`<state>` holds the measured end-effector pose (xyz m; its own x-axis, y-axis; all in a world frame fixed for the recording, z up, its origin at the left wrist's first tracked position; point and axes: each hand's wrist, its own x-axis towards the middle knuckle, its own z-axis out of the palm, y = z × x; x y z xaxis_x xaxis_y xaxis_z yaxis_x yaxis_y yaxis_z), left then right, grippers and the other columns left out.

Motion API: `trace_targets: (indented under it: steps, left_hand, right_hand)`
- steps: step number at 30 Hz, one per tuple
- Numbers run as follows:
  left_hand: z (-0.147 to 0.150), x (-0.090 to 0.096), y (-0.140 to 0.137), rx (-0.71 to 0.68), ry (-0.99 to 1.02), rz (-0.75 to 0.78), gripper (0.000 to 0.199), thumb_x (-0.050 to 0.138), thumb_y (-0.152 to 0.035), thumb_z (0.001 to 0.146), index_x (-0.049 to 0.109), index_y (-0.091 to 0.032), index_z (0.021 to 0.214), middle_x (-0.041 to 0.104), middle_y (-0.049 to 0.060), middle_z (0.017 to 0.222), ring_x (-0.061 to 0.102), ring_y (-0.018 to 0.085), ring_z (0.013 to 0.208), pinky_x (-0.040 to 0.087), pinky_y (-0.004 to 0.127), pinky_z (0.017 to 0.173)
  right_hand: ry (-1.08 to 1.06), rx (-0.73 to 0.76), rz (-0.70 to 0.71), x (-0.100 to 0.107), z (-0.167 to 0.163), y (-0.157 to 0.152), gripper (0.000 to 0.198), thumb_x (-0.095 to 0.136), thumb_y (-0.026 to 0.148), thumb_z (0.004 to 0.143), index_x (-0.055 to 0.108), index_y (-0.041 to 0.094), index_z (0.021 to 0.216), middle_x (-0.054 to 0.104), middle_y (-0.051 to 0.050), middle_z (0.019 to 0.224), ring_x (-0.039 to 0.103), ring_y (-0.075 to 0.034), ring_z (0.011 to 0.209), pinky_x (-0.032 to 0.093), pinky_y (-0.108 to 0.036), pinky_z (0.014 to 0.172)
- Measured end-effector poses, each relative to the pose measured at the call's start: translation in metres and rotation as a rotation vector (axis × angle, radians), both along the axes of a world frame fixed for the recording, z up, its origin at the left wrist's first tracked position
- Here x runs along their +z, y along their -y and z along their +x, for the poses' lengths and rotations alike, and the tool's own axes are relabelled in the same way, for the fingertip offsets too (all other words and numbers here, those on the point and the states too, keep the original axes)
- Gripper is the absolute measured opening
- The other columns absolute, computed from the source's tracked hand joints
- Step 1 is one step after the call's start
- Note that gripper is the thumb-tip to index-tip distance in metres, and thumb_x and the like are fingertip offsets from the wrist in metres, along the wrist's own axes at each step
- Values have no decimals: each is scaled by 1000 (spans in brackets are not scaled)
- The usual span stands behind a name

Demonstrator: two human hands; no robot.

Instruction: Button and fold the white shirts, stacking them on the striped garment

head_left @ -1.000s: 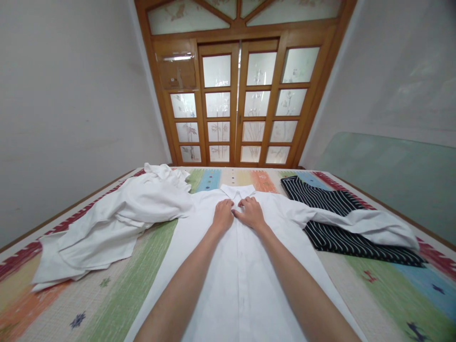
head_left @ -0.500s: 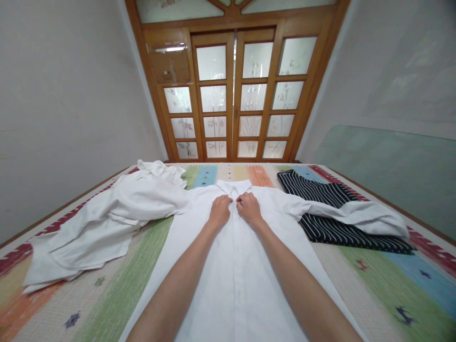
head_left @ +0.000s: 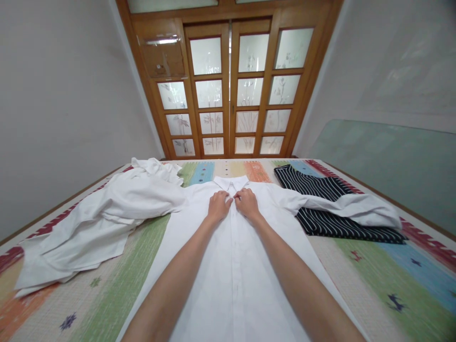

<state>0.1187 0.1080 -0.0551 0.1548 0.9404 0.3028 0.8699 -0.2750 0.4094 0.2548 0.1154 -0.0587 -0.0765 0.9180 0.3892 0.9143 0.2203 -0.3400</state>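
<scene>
A white long-sleeved shirt [head_left: 233, 266] lies front side up with its collar at the far end and its sleeves spread to both sides. Just below the collar, my left hand [head_left: 219, 205] is closed on the left side of the button placket. My right hand [head_left: 246, 202] pinches the placket's right side, a small gap from the left. The fingers bend over the fabric near the upper front; any button between them is too small to make out.
To the left, a crumpled white garment [head_left: 96, 223] partly meets the shirt's sleeve. A folded black-and-white striped cloth [head_left: 320, 183] lies under the right sleeve. Everything rests on a colourful striped table cover [head_left: 128, 270]. Walls flank the table; wooden glass doors [head_left: 230, 90] stand beyond.
Both hands stay at the placket below the collar, with small finger shifts; my left thumb now points toward the placket. The whole view has tilted slightly.
</scene>
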Motion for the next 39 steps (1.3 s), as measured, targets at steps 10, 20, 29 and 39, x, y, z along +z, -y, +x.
trace_targets:
  steps: [10,20,29,39]
  left_hand:
    - [3,3,-4,40,70,-54,30,53,-18,88,70,-30,110,65,1,124,53,22,119,35,38,103]
    - [3,4,-12,30,31,-23,19,56,-24,86,72,-27,97,65,5,114,52,25,115,34,42,101]
    - [3,4,-19,-55,-24,-69,22,53,-23,86,68,-24,103,64,7,111,53,24,112,35,41,95]
    - [0,1,-20,-101,93,-64,16,55,-17,84,65,-23,95,70,3,102,58,22,106,33,40,97]
  right_hand:
    - [-109,6,-12,-5,4,-6,26,53,9,83,77,20,84,71,-7,92,57,-19,95,39,-27,83]
    - [-153,10,2,-5,6,-7,27,54,6,79,77,19,79,72,-7,88,59,-19,91,40,-27,83]
    - [-167,5,2,-5,5,-8,26,54,6,79,77,19,79,72,-6,88,59,-18,92,40,-25,84]
    - [-171,0,16,-6,5,-8,23,56,8,77,76,19,78,72,-6,86,59,-18,88,40,-26,81]
